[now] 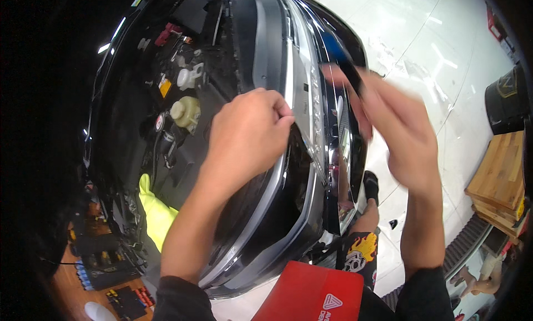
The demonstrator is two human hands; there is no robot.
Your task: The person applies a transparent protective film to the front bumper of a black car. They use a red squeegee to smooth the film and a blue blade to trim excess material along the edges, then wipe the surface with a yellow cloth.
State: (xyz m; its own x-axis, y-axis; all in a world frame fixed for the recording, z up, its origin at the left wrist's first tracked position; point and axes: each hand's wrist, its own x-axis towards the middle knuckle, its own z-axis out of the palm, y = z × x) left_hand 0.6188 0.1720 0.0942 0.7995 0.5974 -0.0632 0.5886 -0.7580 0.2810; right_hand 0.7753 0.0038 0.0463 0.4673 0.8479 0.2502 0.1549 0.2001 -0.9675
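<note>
My left hand [252, 129] is closed in a pinch over the front edge of a car [266, 38] whose engine bay lies open. A thin strip of film [308, 142] runs from its fingertips along the silver trim. Opposite, over the dark glossy front panel, my right hand [391, 121] is smeared by motion. Its fingers are wrapped round a flat dark tool with a blue end [340, 53]; the blur hides its exact kind. Whether the tool touches the panel, I cannot tell.
A yellow-green cloth [155, 212] lies at the engine bay's near side, by my left forearm. A red pouch [311, 290] hangs at my waist. To the right stand a wooden box [497, 174] and a black bin [508, 101]. Film scraps lie on the white floor [419, 71].
</note>
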